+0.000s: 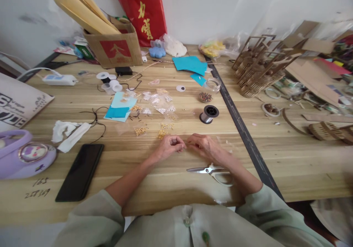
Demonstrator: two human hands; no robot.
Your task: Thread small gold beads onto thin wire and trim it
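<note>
My left hand (171,146) and my right hand (202,144) are close together over the wooden table, fingertips nearly meeting. Both are closed in a pinch; what lies between the fingers is too small to make out. Small piles of gold beads (140,131) lie just beyond my left hand, with silver pieces in clear bags (161,101) farther back. A spool of thin thread or wire (209,114) stands beyond my right hand. White-handled scissors (211,169) lie by my right forearm, their blades pointing left.
A black phone (79,172), white tissue (70,133) and a purple bag (27,157) are at the left. Blue sheets (118,109), a bead jar (205,97) and a paper bag (114,48) sit farther back. Woven baskets (256,70) stand at the right, past a black strip (242,129).
</note>
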